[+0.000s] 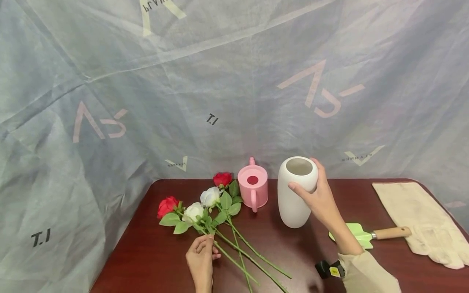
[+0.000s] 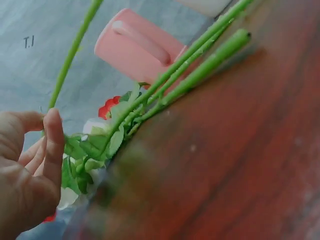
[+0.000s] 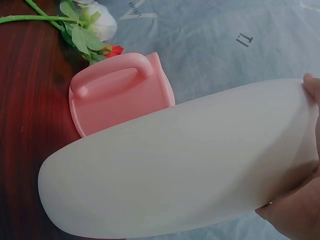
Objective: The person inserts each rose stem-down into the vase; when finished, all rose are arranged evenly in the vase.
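Observation:
My left hand (image 1: 201, 256) pinches a green rose stem (image 2: 72, 57) between thumb and fingertips, just below the leaves. Which bloom that stem bears, I cannot tell. Around it lie artificial roses: a red rose (image 1: 167, 207) at left, another red rose (image 1: 222, 179) farther back, and two white ones (image 1: 193, 212) between them. Their stems cross toward the front of the table. My right hand (image 1: 322, 199) grips a white vase (image 1: 292, 199) near its rim, thumb on the near side. The vase's mouth faces up; whether its base touches the table is unclear.
A pink watering can (image 1: 253, 187) stands behind the stems, left of the vase. Right of my forearm lie a green trowel (image 1: 392, 232) with a wooden handle and cream gloves (image 1: 425, 219). A small black object (image 1: 324, 269) is near my right sleeve. Grey sheeting (image 1: 234, 101) hangs behind the table.

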`<state>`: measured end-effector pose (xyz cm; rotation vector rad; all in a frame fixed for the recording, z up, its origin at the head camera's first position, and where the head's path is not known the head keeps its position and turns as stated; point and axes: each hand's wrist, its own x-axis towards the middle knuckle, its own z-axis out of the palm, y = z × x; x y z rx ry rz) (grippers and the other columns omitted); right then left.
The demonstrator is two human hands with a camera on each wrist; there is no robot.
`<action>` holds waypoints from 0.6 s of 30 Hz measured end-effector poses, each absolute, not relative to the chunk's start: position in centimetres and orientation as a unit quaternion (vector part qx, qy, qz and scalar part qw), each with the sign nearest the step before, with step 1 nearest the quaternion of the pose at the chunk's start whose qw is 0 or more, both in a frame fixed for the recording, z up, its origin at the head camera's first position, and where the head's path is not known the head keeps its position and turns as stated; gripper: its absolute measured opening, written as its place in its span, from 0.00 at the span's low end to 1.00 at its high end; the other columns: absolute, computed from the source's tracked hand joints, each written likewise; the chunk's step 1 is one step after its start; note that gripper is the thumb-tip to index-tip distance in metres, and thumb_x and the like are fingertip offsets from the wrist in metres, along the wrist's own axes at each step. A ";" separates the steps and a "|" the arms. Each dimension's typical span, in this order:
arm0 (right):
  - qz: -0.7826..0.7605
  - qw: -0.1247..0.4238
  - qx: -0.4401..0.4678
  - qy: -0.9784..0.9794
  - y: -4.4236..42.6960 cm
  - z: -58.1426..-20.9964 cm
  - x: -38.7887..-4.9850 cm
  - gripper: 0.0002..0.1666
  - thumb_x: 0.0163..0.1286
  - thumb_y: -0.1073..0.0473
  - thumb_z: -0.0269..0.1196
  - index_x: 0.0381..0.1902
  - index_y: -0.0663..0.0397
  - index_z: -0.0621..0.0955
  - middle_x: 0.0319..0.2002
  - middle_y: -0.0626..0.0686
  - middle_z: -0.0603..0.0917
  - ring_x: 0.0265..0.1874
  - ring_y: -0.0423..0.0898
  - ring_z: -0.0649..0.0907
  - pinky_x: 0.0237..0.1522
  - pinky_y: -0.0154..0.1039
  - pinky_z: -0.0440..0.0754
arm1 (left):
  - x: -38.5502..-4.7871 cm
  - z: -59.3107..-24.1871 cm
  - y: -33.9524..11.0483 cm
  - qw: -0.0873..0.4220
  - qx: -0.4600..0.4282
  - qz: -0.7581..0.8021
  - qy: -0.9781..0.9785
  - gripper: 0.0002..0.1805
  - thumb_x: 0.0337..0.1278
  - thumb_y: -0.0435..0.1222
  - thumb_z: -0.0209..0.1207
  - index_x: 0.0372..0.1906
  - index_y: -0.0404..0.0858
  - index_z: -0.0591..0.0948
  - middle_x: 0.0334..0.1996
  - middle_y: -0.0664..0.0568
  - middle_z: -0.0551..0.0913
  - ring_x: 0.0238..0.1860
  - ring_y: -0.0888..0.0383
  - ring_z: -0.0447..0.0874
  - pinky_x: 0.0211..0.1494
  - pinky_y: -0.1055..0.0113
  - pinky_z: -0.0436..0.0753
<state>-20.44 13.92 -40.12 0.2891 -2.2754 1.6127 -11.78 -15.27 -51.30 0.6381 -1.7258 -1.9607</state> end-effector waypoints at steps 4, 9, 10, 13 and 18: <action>0.571 0.167 0.105 -0.797 13.7 -40.0 -20.5 0.50 0.60 0.55 0.67 0.71 0.46 0.51 0.57 0.57 0.68 0.48 0.48 0.73 0.45 0.41 0.72 | -11.7 -50.9 -15.4 0.265 0.217 -0.704 -0.622 0.11 0.54 0.31 0.63 0.37 0.24 0.79 0.22 0.40 0.81 0.15 0.59 0.78 0.16 0.63 0.80; 0.570 0.168 0.107 -0.797 13.6 -39.9 -20.5 0.50 0.59 0.55 0.67 0.71 0.49 0.51 0.57 0.57 0.68 0.48 0.48 0.73 0.45 0.42 0.72 | -11.5 -50.3 -15.2 0.259 0.211 -0.719 -0.610 0.12 0.56 0.31 0.61 0.39 0.23 0.79 0.24 0.43 0.82 0.19 0.60 0.80 0.18 0.64 0.81; 0.569 0.169 0.107 -0.798 13.6 -40.0 -20.5 0.50 0.59 0.55 0.67 0.71 0.49 0.50 0.57 0.57 0.68 0.48 0.48 0.73 0.45 0.43 0.72 | -11.5 -50.1 -15.1 0.258 0.207 -0.727 -0.601 0.13 0.57 0.31 0.61 0.39 0.22 0.79 0.25 0.43 0.83 0.20 0.60 0.80 0.18 0.65 0.81; 0.567 0.170 0.105 -0.799 13.7 -40.0 -20.4 0.50 0.59 0.55 0.67 0.71 0.47 0.50 0.57 0.57 0.68 0.49 0.49 0.73 0.45 0.43 0.72 | -11.5 -49.7 -14.9 0.267 0.182 -0.754 -0.573 0.15 0.56 0.32 0.62 0.39 0.21 0.78 0.25 0.43 0.83 0.22 0.58 0.81 0.19 0.65 0.81; 0.567 0.169 0.099 -0.800 13.7 -39.9 -20.3 0.50 0.60 0.55 0.67 0.71 0.46 0.50 0.57 0.56 0.68 0.47 0.48 0.73 0.44 0.40 0.72 | -11.7 -49.5 -14.3 0.291 0.104 -0.770 -0.559 0.12 0.57 0.30 0.60 0.40 0.23 0.78 0.25 0.46 0.84 0.24 0.56 0.83 0.20 0.65 0.81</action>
